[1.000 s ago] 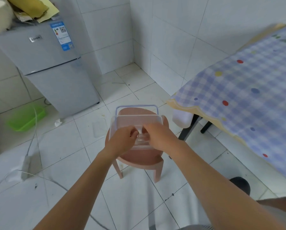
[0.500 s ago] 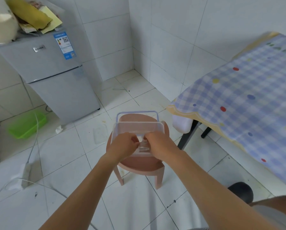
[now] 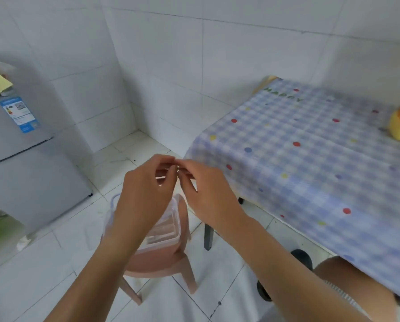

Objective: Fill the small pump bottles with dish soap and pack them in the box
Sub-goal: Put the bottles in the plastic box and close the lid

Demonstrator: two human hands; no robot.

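At centre frame we see the left hand (image 3: pixel 145 194) and right hand (image 3: pixel 206 194) meet fingertip to fingertip, pinching a small clear item (image 3: pixel 163 176) too blurred to name. Below them, the clear, round-cornered plastic box (image 3: pixel 176 219) sits on a smooth pink stool (image 3: pixel 157 261). At right, the checked tablecloth (image 3: pixel 310 159) reads "HAPPY".

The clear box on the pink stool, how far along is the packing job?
Early, it seems. Done: nothing shows as filled or packed; the clear box sits on the pink stool, contents too blurred to tell. In hand: the left hand and right hand pinch a small clear item above it. Left: filling with soap and packing.
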